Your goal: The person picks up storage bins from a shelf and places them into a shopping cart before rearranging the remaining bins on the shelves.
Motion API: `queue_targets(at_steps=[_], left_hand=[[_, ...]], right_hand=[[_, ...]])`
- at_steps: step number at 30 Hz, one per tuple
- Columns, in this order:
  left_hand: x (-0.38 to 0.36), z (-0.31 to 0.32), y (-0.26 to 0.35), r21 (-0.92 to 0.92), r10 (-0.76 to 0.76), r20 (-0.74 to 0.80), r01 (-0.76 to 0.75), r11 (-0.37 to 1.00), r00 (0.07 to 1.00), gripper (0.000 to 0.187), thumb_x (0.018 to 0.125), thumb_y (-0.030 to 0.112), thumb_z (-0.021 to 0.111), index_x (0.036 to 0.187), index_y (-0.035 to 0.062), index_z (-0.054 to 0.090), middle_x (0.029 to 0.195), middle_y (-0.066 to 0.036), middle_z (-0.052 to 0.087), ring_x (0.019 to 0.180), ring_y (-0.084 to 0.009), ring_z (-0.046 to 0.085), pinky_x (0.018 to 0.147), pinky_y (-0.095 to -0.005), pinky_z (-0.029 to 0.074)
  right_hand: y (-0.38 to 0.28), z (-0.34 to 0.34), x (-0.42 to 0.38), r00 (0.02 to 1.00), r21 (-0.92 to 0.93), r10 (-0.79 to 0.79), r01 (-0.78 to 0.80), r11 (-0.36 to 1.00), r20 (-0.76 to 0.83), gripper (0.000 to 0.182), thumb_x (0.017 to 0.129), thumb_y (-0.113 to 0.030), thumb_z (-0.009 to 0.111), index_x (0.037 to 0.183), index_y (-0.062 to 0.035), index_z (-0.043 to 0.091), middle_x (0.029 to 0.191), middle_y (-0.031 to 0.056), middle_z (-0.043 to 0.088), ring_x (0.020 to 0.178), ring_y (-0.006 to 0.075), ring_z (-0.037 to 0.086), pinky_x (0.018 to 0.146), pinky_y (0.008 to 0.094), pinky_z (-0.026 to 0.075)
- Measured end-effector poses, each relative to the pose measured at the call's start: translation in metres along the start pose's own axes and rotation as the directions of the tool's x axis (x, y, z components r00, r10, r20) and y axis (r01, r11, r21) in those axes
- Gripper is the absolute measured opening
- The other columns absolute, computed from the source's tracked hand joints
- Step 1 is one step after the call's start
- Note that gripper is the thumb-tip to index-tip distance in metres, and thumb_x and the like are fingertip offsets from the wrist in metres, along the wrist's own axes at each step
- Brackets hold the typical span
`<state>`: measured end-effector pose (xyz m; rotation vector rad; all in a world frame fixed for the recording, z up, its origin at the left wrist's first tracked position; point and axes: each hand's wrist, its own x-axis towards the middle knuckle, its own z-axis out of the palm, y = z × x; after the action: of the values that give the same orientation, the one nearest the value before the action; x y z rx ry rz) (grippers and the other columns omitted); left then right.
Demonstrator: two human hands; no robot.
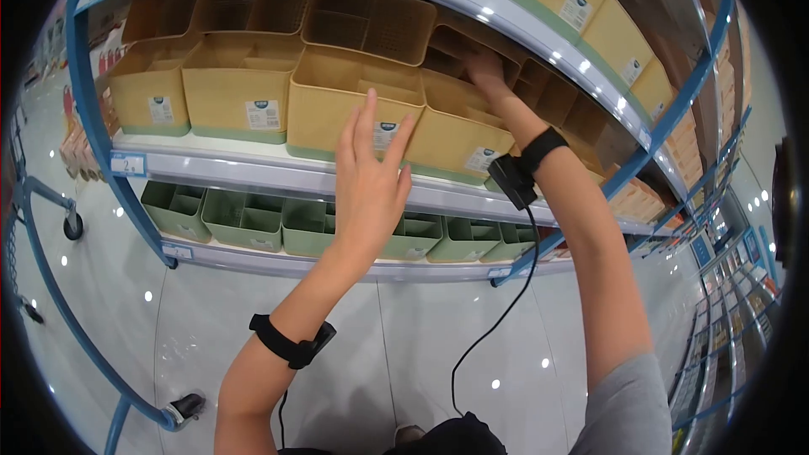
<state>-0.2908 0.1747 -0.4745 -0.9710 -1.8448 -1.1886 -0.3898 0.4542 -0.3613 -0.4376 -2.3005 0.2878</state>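
My left hand [369,181] is raised with its fingers spread, in front of a yellow storage box [324,114] with a green base and a white label. Its fingertips overlap the box's front wall in this view. Farther right, my right hand [486,72] reaches over another yellow storage box [459,131] to a darker, tilted box [447,46] behind it. The fingers of that hand are mostly hidden in shadow. Inside, the boxes show dividers. Black straps with small devices circle both forearms.
More yellow boxes [240,88] line the same shelf, and green divided boxes [240,223] stand on the shelf below. Overhead runs the upper shelf's edge [539,29]. Blue posts [88,76] frame the rack. At left is a blue cart frame [80,345] on wheels.
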Motion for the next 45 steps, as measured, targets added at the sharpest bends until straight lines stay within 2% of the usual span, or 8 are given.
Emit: queue_targets(at_steps=[7, 13, 20, 23, 28, 32, 38, 45], left_hand=[[-0.001, 0.015, -0.023, 0.316, 0.04, 0.039, -0.051, 0.947, 0.998, 0.072, 0.07, 0.006, 0.065, 0.134, 0.0265, 0.04, 0.146, -0.011, 0.022, 0.133, -0.0359, 0.02, 0.106, -0.0528, 0.022], [0.001, 0.019, -0.027, 0.404, 0.052, 0.011, -0.052, 0.913, 0.999, 0.075, 0.066, 0.005, 0.066, 0.134, 0.0281, 0.041, 0.144, -0.01, 0.027, 0.133, -0.0327, 0.023, 0.105, -0.0531, 0.022], [0.001, 0.018, -0.029, 0.399, 0.061, -0.013, -0.051, 0.915, 0.998, 0.073, 0.065, 0.004, 0.065, 0.131, 0.0279, 0.045, 0.143, -0.007, 0.03, 0.131, -0.0308, 0.027, 0.105, -0.0543, 0.022], [0.001, 0.013, -0.031, 0.39, 0.066, 0.015, -0.066, 0.918, 0.998, 0.07, 0.065, 0.004, 0.065, 0.129, 0.0256, 0.046, 0.142, -0.007, 0.031, 0.131, -0.0303, 0.028, 0.105, -0.0543, 0.022], [0.003, 0.007, -0.029, 0.284, 0.057, -0.048, -0.041, 0.958, 0.997, 0.067, 0.066, 0.005, 0.064, 0.129, 0.0217, 0.047, 0.142, -0.009, 0.032, 0.131, -0.0314, 0.028, 0.106, -0.0544, 0.02], [0.007, -0.001, -0.029, 0.273, -0.003, -0.043, 0.015, 0.962, 0.999, 0.067, 0.067, 0.005, 0.064, 0.129, 0.0214, 0.046, 0.142, -0.01, 0.031, 0.131, -0.0322, 0.027, 0.106, -0.0543, 0.02], [0.002, 0.0, -0.031, 0.249, 0.009, -0.014, -0.005, 0.969, 1.0, 0.068, 0.067, 0.005, 0.064, 0.131, 0.0218, 0.045, 0.142, -0.009, 0.03, 0.131, -0.0307, 0.027, 0.106, -0.0547, 0.02], [0.003, -0.005, -0.033, 0.266, 0.044, -0.047, -0.031, 0.964, 0.998, 0.065, 0.066, 0.004, 0.063, 0.128, 0.0171, 0.047, 0.141, -0.009, 0.032, 0.13, -0.029, 0.029, 0.107, -0.0545, 0.019]], right_hand=[[-0.023, -0.031, -0.049, 0.998, -0.055, 0.027, -0.024, 0.998, 0.052, 0.046, 0.084, -0.045, 0.05, 0.092, -0.0013, 0.065, 0.101, 0.0231, 0.06, 0.099, 0.0394, 0.055, 0.085, 0.0429, 0.043], [-0.093, -0.052, -0.091, 0.886, 0.074, -0.464, 0.463, 0.883, 0.001, 0.036, 0.084, -0.034, 0.055, 0.082, 0.0012, 0.061, 0.087, 0.0211, 0.06, 0.084, 0.0386, 0.056, 0.078, 0.0442, 0.043], [-0.169, 0.008, -0.018, 0.957, -0.159, -0.136, 0.18, 0.971, 0.255, 0.048, 0.084, -0.046, 0.05, 0.082, -0.0004, 0.063, 0.094, 0.02, 0.063, 0.084, 0.0345, 0.059, 0.077, 0.043, 0.046], [-0.179, 0.026, 0.005, 0.879, 0.086, 0.063, -0.117, 0.989, 0.472, 0.047, 0.085, -0.044, 0.049, 0.074, 0.0003, 0.06, 0.067, 0.0116, 0.062, 0.054, 0.02, 0.058, 0.051, 0.0334, 0.046], [-0.157, 0.05, 0.025, 0.972, 0.011, -0.13, 0.13, 0.991, 0.195, 0.039, 0.088, -0.031, 0.043, 0.078, 0.0029, 0.06, 0.076, 0.0177, 0.064, 0.064, 0.0228, 0.064, 0.053, 0.0364, 0.049], [-0.168, 0.039, 0.001, 0.969, -0.054, -0.217, 0.212, 0.976, -0.119, 0.031, 0.085, -0.017, 0.046, 0.108, 0.0008, 0.055, 0.112, 0.0249, 0.056, 0.098, 0.0386, 0.057, 0.082, 0.0428, 0.048], [-0.173, 0.056, -0.005, 0.996, 0.093, 0.053, -0.06, 0.994, 0.075, 0.026, 0.086, -0.016, 0.045, 0.098, 0.0011, 0.062, 0.104, 0.0244, 0.06, 0.097, 0.0375, 0.059, 0.084, 0.0428, 0.049], [-0.183, 0.056, -0.018, 0.993, 0.016, 0.007, -0.005, 1.0, -0.119, 0.026, 0.087, -0.016, 0.046, 0.092, 0.0002, 0.065, 0.098, 0.0227, 0.063, 0.094, 0.0368, 0.061, 0.081, 0.042, 0.05]])
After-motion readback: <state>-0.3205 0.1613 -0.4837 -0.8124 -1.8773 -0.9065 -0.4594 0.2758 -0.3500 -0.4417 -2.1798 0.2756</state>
